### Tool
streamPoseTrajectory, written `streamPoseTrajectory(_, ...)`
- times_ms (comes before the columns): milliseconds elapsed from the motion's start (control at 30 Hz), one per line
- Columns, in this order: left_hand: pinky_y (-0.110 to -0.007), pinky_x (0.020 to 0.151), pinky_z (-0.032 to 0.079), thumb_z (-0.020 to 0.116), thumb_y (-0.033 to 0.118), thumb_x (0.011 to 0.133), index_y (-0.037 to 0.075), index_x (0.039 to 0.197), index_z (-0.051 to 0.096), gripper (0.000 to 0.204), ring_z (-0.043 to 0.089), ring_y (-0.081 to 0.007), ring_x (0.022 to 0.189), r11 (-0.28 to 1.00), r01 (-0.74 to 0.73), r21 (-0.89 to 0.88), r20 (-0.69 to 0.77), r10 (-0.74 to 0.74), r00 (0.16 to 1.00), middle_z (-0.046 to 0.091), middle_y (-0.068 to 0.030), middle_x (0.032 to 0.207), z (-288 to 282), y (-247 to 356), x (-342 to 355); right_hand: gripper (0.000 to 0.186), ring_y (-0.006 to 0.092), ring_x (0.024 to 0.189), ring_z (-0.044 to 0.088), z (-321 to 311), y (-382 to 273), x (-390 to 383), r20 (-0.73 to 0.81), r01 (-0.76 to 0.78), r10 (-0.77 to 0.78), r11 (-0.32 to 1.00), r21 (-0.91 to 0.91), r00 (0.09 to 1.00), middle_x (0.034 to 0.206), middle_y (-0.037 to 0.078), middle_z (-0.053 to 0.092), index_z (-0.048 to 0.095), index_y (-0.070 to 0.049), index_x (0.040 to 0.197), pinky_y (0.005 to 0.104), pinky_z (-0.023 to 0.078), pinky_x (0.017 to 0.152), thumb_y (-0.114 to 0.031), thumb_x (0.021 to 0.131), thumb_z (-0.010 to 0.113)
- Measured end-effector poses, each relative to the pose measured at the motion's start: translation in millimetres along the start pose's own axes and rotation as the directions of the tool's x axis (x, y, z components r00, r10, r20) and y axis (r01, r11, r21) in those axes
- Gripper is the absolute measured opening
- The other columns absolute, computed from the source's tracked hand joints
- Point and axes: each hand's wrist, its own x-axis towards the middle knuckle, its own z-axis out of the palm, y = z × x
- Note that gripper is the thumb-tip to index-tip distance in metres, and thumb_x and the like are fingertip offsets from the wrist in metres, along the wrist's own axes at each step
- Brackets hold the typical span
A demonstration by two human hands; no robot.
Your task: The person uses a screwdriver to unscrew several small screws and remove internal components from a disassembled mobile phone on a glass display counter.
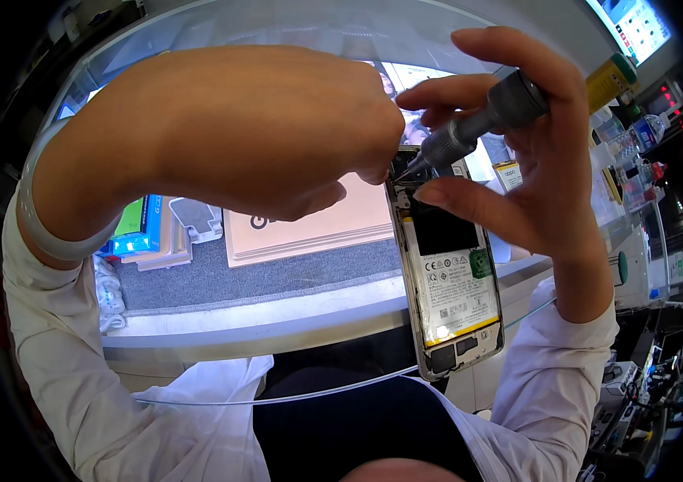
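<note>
An opened phone hangs upright past the near table edge, with its back cover off and its white-labelled battery bare. Across from the left comes my left hand, fingers curled closed against the phone's upper left edge; what they hold is hidden. My right hand has a dark grey screwdriver lying slanted between its thumb and fingers. The screwdriver's tip points down to the phone's upper left corner, near the camera part. Over the phone's upper inside lies my right thumb; two fingers stretch out above the screwdriver.
Flat tan boxes rest on a grey mat beyond the table's pale near edge. Left of them are a blue and green box and a white bracket. Bottles and a yellow can stand at the right.
</note>
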Motion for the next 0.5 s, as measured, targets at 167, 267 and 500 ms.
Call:
streamPoseTrajectory(167, -0.039, 0.069, 0.050, 0.078, 0.009, 0.076, 0.007, 0.105, 0.076, 0.029, 0.066, -0.0257, 0.074, 1.000, 0.026, -0.015, 0.031, -0.026, 0.999, 0.072, -0.0078, 0.077, -2, 1, 2, 0.080, 0.0270, 0.105, 0.068, -4, 5, -1, 0.034, -0.019, 0.018, 0.999, 0.029, 0.999, 0.123, 0.026, 0.062, 0.029, -0.003, 0.140, 0.0352, 0.053, 0.091, 0.005, 0.076, 0.076)
streamPoseTrajectory(267, -0.038, 0.069, 0.050, 0.078, 0.008, 0.076, 0.008, 0.107, 0.075, 0.032, 0.066, -0.0257, 0.073, 0.998, 0.043, -0.038, 0.035, -0.042, 0.999, 0.072, -0.0078, 0.076, 0, -1, 2, 0.075, 0.0306, 0.114, 0.064, -8, 9, -3, 0.038, -0.047, 0.047, 0.999, 0.009, 0.998, 0.131, 0.028, 0.058, 0.030, -0.005, 0.138, 0.0347, 0.053, 0.090, 0.005, 0.077, 0.072)
streamPoseTrajectory(500, -0.038, 0.068, 0.050, 0.078, 0.008, 0.076, 0.009, 0.111, 0.074, 0.035, 0.066, -0.0252, 0.071, 0.999, -0.042, 0.002, -0.042, 0.042, 0.998, 0.071, -0.0078, 0.073, 2, -2, 0, 0.072, 0.0361, 0.128, 0.054, -11, 12, 0, 0.038, -0.018, 0.019, 0.999, -0.030, 0.999, 0.138, 0.029, 0.052, 0.031, -0.009, 0.137, 0.0353, 0.052, 0.092, 0.006, 0.077, 0.067)
